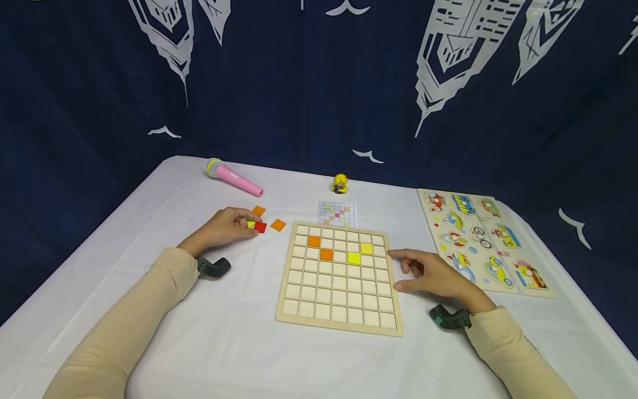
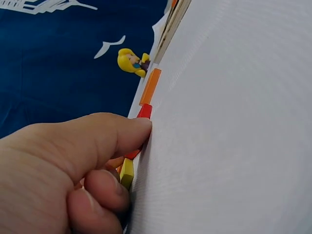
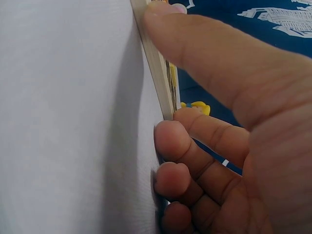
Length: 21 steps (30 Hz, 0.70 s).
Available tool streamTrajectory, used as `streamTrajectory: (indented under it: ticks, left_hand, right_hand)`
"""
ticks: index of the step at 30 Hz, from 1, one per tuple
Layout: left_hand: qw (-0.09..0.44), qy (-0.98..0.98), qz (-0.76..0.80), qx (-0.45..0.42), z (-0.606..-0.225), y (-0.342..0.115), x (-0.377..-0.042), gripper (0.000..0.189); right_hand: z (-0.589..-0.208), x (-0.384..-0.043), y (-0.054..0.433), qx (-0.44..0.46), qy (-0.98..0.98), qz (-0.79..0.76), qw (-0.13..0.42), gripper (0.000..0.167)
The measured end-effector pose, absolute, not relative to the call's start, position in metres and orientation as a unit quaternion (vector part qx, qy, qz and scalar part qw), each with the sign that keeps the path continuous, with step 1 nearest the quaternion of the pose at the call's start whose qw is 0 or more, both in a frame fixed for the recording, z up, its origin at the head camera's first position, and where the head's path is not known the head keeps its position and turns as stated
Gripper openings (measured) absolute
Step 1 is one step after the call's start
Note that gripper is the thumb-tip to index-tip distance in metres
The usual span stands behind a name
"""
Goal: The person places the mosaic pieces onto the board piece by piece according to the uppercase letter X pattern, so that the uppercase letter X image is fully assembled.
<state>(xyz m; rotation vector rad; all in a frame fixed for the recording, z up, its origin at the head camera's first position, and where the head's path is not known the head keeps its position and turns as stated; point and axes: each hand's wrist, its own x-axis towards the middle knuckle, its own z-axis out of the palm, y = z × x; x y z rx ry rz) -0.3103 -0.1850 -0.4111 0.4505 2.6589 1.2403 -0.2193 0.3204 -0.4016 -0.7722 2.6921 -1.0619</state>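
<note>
My left hand (image 1: 228, 226) is at the left of the board, its thumb and index finger pinching a red square tile (image 1: 261, 228) low over the cloth. A yellow tile (image 2: 126, 173) shows beside the fingers in the left wrist view, partly hidden by them. Two orange tiles (image 1: 278, 225) lie close by. My right hand (image 1: 431, 271) rests against the right edge of the wooden grid board (image 1: 339, 328), thumb and index fingertip touching that edge, other fingers loosely bent. On the board sit two orange tiles (image 1: 326, 254) and two yellow tiles (image 1: 354, 258).
Behind the board lies a printed pattern card (image 1: 326, 213), with a small yellow-haired figurine (image 1: 340, 184) beyond it. A pink toy microphone (image 1: 234, 178) lies at the back left. On the right, a vehicle picture puzzle board (image 1: 473, 252) lies near my right hand.
</note>
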Motion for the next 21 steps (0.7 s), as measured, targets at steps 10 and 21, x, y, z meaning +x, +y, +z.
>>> streamTrajectory:
  ticks: [10,21]
  left_hand:
    - [0.072,0.892,0.421,0.152,-0.4100,-0.1829,-0.3072,0.039]
    - [0.050,0.885,0.432,0.167,-0.4072,-0.1808,-0.3047,0.038]
  right_hand:
    - [-0.4021,-0.2195,0.3215,-0.256,0.896,-0.354,0.074,0.067]
    - [-0.4016,-0.2188,0.3205,-0.255,0.898,-0.352,0.074,0.067]
